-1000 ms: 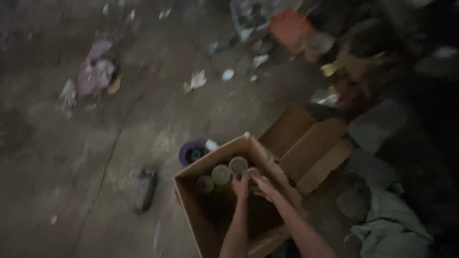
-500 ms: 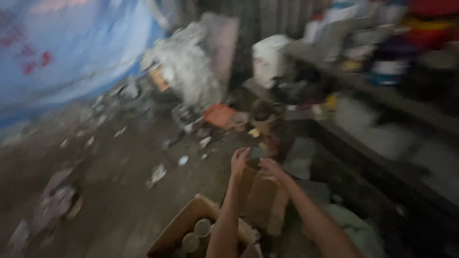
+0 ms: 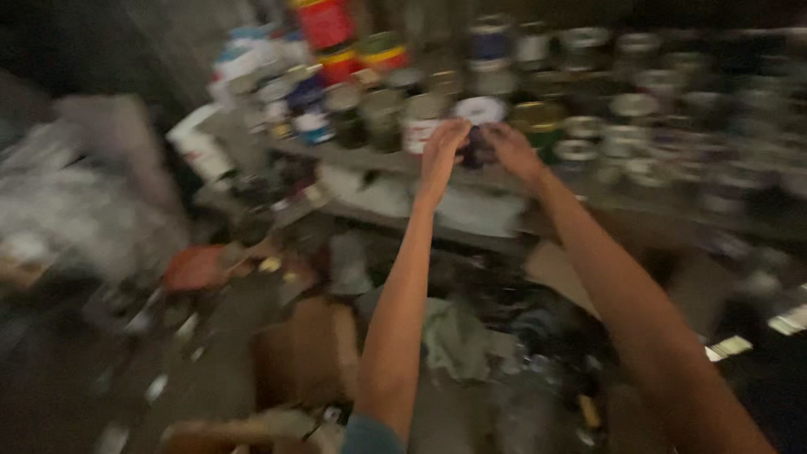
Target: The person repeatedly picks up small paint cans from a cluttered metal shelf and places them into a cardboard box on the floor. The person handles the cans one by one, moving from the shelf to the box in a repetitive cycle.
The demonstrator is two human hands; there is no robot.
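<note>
We counted one white-lidded can (image 3: 479, 126) at upper centre; our left hand (image 3: 443, 145) and right hand (image 3: 511, 147), arms outstretched, gripped it together.

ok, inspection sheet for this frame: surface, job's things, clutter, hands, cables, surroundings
Surface: wooden shelf, crowded, dim and motion-blurred.
Job's things: small dark can with a pale lid, held between both hands at the shelf edge.
Clutter: rows of tins along the shelf; red can at the top; white jug at the left end.
Hands: left hand and right hand both on the can, arms stretched out.
Cables: nothing seen.
Surroundings: cardboard box and green cloth on a littered floor below.
</note>
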